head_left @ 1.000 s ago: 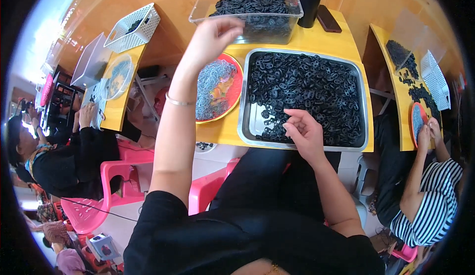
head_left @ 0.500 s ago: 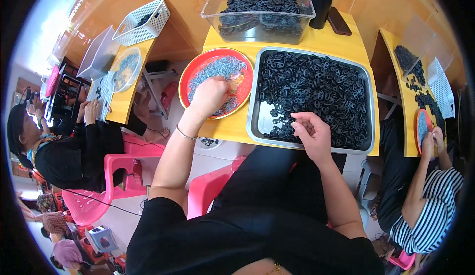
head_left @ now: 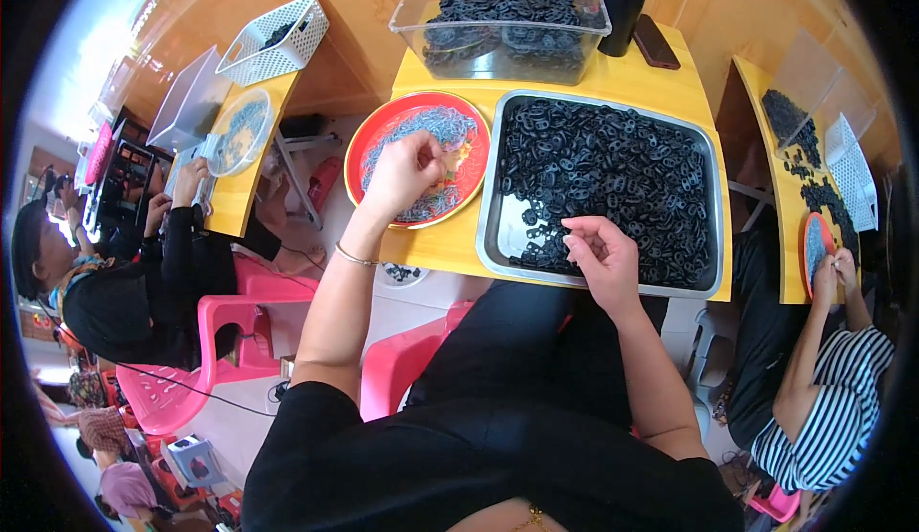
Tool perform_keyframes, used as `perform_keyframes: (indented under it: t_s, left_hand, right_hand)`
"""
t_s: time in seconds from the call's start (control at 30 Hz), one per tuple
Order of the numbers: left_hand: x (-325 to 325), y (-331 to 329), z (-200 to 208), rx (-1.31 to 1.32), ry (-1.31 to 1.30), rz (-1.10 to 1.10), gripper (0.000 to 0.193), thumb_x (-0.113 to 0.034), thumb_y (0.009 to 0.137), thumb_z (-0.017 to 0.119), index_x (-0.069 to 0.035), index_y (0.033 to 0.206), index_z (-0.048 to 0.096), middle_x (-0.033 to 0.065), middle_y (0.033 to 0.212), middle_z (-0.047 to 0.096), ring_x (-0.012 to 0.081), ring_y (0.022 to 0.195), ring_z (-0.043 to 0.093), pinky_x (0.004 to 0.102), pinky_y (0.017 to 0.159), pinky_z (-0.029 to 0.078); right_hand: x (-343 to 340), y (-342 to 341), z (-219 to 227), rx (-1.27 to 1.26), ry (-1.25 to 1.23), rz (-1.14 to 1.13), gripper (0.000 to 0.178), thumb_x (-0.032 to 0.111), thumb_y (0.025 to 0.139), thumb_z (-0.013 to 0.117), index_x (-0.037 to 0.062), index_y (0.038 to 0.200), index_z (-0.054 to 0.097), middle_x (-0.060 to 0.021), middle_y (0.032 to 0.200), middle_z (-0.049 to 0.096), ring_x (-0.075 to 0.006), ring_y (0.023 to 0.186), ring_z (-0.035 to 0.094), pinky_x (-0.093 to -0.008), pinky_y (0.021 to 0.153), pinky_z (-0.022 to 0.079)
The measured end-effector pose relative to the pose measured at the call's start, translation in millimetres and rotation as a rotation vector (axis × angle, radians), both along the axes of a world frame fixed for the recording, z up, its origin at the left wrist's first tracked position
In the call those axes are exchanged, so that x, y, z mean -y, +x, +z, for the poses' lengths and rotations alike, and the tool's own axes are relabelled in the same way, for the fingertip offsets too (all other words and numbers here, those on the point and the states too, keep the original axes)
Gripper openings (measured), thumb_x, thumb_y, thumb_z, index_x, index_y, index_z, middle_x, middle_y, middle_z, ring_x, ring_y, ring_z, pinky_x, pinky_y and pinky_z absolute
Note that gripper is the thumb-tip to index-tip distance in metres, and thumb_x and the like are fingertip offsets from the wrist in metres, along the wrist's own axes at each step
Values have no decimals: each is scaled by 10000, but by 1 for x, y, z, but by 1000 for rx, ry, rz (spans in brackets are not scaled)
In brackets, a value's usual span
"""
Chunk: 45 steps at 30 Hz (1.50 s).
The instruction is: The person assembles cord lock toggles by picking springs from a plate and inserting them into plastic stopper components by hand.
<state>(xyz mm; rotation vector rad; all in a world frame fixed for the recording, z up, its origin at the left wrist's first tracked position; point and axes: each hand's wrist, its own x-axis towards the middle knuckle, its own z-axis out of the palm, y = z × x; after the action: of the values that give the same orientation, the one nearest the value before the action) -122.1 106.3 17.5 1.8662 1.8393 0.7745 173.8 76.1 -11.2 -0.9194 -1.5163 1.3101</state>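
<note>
Red plate on the left, steel tray just right of it, long axis running left to right! The left hand is over the plate, nearer the grey bits, fingers curled; the right hand, bent over the tray's near edge, is nearer the black pieces. Whether either grips anything, I can't tell. Count: two hands, one plate, one tray, one far tub; bits and pieces beyond counting.
</note>
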Motion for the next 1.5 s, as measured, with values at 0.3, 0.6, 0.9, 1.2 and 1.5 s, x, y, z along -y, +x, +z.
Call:
perform_keyframes:
  t_s: [0.3,0.6,0.9,1.2,1.5]
  left_hand:
    - [0,-16,-5,237,178,24,148,-32,818,626,3,962,620,48,744,638,99,676,602,235,641,494]
    - [26,88,-7,1181,-162,-148,126,-7,818,640,-36,941,648,6,840,648,48,735,578,180,672,462]
    - [31,103,-26,1341,-181,-99,126,-54,841,638,-33,965,619,2,829,636,43,727,573,178,669,463]
    - [34,101,-33,1461,-138,-172,137,-42,854,618,-17,987,640,13,806,637,50,728,576,186,669,473]
    - [36,104,-35,1519,-189,-144,155,-41,855,614,-10,1007,623,46,849,652,83,755,602,207,705,503]
  right_hand:
    - [1,1,0,31,-1,-4,158,14,824,613,2,981,630,-24,768,617,-61,639,572,-195,576,454]
    - [2,-2,2,123,75,-58,137,10,810,620,15,945,644,-42,781,601,-89,639,595,-213,574,467]
    - [-2,-18,3,526,427,-6,101,69,764,632,72,865,629,-81,842,597,-241,755,617,-336,624,499]
    - [-21,-39,6,1090,680,109,100,103,751,590,94,849,610,-45,790,583,-227,756,616,-360,587,506]
    - [-12,-33,14,946,645,25,90,93,760,593,66,840,626,-73,825,593,-245,773,619,-370,599,506]
